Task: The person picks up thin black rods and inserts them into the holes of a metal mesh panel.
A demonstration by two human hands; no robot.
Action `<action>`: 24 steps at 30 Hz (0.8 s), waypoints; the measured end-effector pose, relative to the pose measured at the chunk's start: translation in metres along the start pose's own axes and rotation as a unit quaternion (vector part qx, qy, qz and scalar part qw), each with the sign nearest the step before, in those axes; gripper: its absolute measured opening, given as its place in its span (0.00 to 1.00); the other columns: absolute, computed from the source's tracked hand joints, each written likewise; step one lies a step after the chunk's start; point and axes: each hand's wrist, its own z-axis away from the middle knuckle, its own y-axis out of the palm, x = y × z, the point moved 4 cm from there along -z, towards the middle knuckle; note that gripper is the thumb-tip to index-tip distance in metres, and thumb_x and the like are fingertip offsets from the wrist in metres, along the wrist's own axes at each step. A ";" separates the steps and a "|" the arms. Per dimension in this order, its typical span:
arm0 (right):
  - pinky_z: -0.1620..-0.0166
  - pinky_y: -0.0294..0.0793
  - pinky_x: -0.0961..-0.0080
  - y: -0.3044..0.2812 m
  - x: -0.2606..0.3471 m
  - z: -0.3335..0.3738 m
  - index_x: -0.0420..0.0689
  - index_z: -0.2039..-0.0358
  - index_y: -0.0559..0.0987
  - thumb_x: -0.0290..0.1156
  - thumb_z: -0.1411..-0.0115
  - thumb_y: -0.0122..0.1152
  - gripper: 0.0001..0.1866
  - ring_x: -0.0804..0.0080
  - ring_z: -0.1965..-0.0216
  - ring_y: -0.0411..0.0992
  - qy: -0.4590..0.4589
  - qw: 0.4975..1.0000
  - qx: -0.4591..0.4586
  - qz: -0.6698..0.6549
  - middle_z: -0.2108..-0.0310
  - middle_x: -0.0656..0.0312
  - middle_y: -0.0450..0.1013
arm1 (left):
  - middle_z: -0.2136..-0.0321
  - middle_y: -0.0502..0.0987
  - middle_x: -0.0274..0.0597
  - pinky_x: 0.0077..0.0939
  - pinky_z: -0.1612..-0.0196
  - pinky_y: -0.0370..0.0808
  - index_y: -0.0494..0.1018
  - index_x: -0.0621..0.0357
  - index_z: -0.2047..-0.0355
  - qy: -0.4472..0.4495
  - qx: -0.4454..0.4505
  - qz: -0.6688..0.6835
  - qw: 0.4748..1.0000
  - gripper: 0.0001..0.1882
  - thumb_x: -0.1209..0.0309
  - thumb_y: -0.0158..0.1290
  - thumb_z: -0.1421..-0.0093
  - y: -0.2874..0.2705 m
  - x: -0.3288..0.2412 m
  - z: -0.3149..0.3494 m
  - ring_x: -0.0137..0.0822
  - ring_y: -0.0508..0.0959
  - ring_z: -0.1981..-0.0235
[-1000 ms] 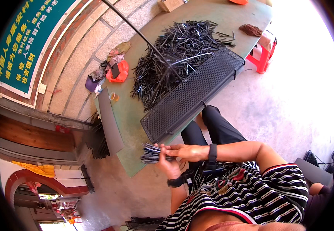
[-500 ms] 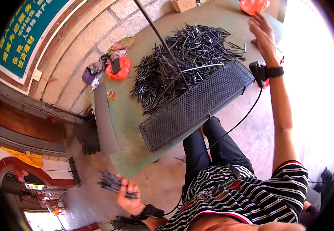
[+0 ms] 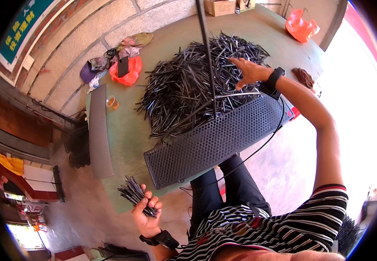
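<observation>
In my left hand [image 3: 146,213], low and left of the table, the fingers are wrapped round a bundle of thin black sticks [image 3: 132,191]. My right hand [image 3: 251,71] hovers over the right side of a large heap of similar black sticks [image 3: 184,82], fingers apart and nothing visible in them. Along the table's near edge, a long black perforated panel [image 3: 214,137] lies slantwise between me and the heap. A dark upright rod [image 3: 207,52] rises behind the panel, in front of the heap. Each wrist wears a black strap with a small device.
The green table [image 3: 127,161] carries a grey strip [image 3: 101,130] along its left edge, a cup of amber liquid [image 3: 112,102], and a red plastic bag [image 3: 132,76] with a dark phone [image 3: 123,66] on it. Another red bag [image 3: 301,26] and a cardboard box [image 3: 219,7] stand far back. A black cable [image 3: 258,150] crosses the panel.
My right hand has come down and left from beyond the table's right side to over the heap. The left hand, still holding the sticks, has risen slightly. The view has shifted.
</observation>
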 end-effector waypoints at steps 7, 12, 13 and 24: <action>0.39 0.50 0.53 0.005 0.034 -0.036 0.50 0.38 0.45 0.45 0.80 0.78 0.69 0.51 0.36 0.40 -0.209 0.932 -0.016 0.295 0.37 0.50 0.41 | 0.70 0.71 0.39 0.28 0.71 0.70 0.63 0.57 0.50 0.067 -0.057 -0.019 0.996 0.24 0.81 0.50 0.48 -0.019 -0.015 -0.012 0.30 0.69 0.75; 0.39 0.44 0.48 0.027 0.042 -0.039 0.54 0.37 0.40 0.50 0.83 0.77 0.73 0.52 0.36 0.37 -0.247 0.913 0.070 0.318 0.36 0.51 0.37 | 0.70 0.71 0.40 0.28 0.72 0.70 0.63 0.58 0.50 0.073 -0.076 -0.010 0.994 0.24 0.81 0.50 0.49 -0.029 -0.017 -0.024 0.31 0.70 0.76; 0.38 0.43 0.48 0.032 0.040 -0.040 0.53 0.37 0.40 0.50 0.83 0.77 0.74 0.52 0.36 0.37 -0.254 0.909 0.070 0.323 0.36 0.50 0.37 | 0.70 0.71 0.40 0.29 0.72 0.70 0.63 0.58 0.50 0.071 -0.075 -0.006 0.995 0.24 0.81 0.50 0.49 -0.031 -0.017 -0.026 0.31 0.69 0.76; 0.39 0.40 0.41 0.058 0.034 -0.061 0.61 0.37 0.44 0.54 0.81 0.75 0.69 0.47 0.36 0.35 -0.279 0.906 0.027 0.317 0.36 0.51 0.33 | 0.70 0.71 0.40 0.28 0.72 0.70 0.63 0.59 0.50 0.072 -0.092 0.006 0.993 0.25 0.82 0.51 0.50 -0.049 -0.016 -0.047 0.31 0.70 0.75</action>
